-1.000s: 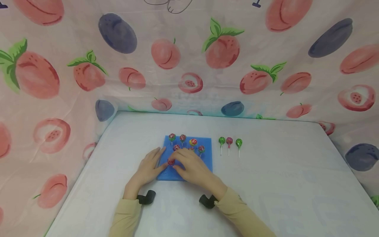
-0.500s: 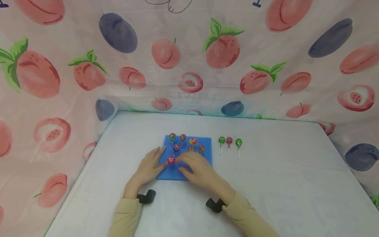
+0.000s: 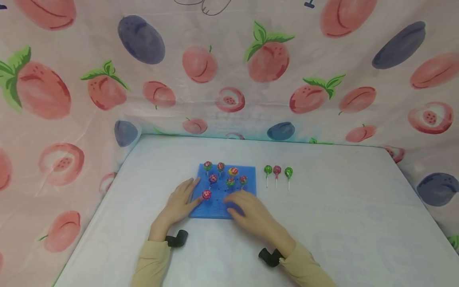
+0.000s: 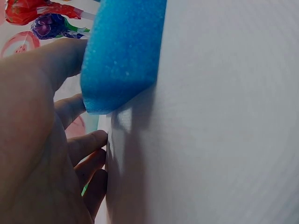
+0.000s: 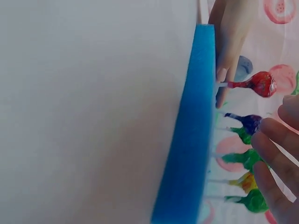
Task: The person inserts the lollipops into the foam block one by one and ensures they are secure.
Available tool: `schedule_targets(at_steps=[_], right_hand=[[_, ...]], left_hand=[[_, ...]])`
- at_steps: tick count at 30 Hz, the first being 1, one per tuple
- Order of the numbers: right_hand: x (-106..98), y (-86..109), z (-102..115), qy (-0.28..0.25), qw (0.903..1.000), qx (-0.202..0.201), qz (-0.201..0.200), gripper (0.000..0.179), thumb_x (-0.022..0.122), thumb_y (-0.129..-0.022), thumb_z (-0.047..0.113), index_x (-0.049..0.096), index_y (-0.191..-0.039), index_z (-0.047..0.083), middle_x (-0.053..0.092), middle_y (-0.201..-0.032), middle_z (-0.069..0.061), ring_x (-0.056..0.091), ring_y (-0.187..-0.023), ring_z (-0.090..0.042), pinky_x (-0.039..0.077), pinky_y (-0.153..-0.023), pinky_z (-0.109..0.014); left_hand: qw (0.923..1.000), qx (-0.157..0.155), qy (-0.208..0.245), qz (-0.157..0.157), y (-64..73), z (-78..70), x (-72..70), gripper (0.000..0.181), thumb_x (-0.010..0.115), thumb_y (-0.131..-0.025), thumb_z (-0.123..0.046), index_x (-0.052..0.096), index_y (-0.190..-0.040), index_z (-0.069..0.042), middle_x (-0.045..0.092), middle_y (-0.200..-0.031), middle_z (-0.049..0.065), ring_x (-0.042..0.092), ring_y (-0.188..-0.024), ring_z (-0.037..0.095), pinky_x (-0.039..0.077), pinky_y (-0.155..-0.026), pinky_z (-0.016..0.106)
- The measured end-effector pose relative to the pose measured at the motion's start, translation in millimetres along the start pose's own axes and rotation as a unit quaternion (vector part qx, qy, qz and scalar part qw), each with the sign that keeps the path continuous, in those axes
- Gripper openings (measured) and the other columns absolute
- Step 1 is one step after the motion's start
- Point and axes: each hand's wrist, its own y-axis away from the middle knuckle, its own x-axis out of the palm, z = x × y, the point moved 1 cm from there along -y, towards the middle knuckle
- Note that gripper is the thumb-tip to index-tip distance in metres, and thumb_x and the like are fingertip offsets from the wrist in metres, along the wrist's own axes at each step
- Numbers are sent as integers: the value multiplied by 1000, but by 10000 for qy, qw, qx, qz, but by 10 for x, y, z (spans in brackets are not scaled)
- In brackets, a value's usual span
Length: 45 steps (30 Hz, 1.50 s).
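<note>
A blue foam block (image 3: 211, 211) lies on the white table with several wrapped lollipops standing upright in its top. My left hand (image 3: 179, 203) rests against the block's left side, its thumb over the near-left part of the top. Beside that thumb stands a red lollipop (image 3: 206, 194), its stick in the foam. Over the right part of the block hovers my right hand (image 3: 251, 211), fingers loosely bent and holding nothing. Behind it are a purple lollipop (image 3: 213, 179), a yellow one (image 3: 233, 172) and green ones. In the right wrist view, the fingers (image 5: 275, 154) appear near the lollipop heads.
Right of the block, a green lollipop (image 3: 268, 170), a pink lollipop (image 3: 277, 170) and another green lollipop (image 3: 288, 172) lie in a row on the table (image 3: 340, 207). A fruit-patterned cloth (image 3: 201, 95) hangs behind and at the sides.
My right hand has let go of the red lollipop and drawn back to the right. The lollipop stays upright in the foam. My left hand has kept its place.
</note>
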Motion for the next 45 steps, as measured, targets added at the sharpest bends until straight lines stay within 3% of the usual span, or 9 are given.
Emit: schedule_targets(at_steps=[26, 35, 45], right_hand=[[-195, 344, -367, 0, 9966, 787, -223, 20, 66, -89, 15, 67, -110, 15, 68, -111, 3, 61, -109, -16, 51, -93, -38], [-320, 430, -501, 149, 9922, 1239, -69, 20, 63, -92, 20, 66, -112, 18, 68, -111, 5, 61, -109, -15, 52, -94, -40], [-480, 514, -651, 401, 9891, 1419, 6, 22, 66, -91, 19, 67, -113, 15, 69, -111, 3, 62, -107, -18, 52, -93, -42]], left_hand=[[9999, -14, 94, 33, 4, -6, -13, 70, 53, -96, -44, 25, -153, -16, 24, -159, 18, 19, -147, 42, 18, -114, 67], [9999, -21, 97, 25, 9, -12, -31, 69, 53, -96, -43, 25, -153, -15, 25, -158, 19, 19, -146, 42, 19, -114, 67], [10000, 46, 38, -63, 25, -25, -39, 69, 52, -96, -42, 26, -153, -13, 26, -157, 21, 21, -145, 44, 20, -112, 68]])
